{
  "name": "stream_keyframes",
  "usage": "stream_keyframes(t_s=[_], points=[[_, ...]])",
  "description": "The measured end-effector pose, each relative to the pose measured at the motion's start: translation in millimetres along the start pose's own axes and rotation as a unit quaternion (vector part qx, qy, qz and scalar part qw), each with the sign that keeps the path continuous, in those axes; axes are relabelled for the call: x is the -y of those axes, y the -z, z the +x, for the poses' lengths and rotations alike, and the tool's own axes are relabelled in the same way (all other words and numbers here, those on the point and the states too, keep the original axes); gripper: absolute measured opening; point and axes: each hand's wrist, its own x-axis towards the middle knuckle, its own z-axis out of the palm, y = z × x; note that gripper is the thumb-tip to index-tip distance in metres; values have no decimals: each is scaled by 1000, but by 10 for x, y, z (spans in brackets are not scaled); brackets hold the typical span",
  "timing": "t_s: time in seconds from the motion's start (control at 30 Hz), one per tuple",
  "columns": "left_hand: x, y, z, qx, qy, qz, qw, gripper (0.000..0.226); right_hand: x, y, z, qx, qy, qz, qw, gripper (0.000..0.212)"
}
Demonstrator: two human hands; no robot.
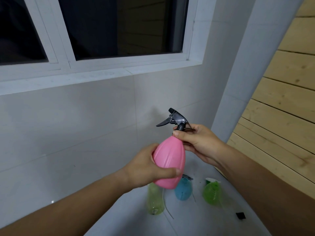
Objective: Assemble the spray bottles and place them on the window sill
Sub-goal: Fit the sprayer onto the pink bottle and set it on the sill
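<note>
That pink bottle [167, 160] is held up in the air, tilted, with the sprayer [177, 119] end pointing up and right. The left hand [144, 169] wraps its belly and the right hand [199, 142] pinches the sprayer's collar. The window sill [102, 74] is above the bottle, closer to the left hand I'd say.

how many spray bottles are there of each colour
pink bottle: 1
blue bottle: 1
yellow-green bottle: 1
bright green bottle: 1
total: 4
</note>
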Motion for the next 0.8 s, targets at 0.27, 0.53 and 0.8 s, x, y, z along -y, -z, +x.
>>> stream_keyframes(t_s=[0.27, 0.53, 0.8], points=[[98, -28, -5, 75, 74, -194, 975, 87, 5, 8, 0, 11, -4, 22, 1000, 17], [88, 66, 36, 60, 80, -145, 984, 89, -8, -11, -4, 20, -22, 41, 999, 27], [145, -9, -10, 114, 100, -217, 964, 98, -45, -30, 20, 55, -31, 49, 997, 40]])
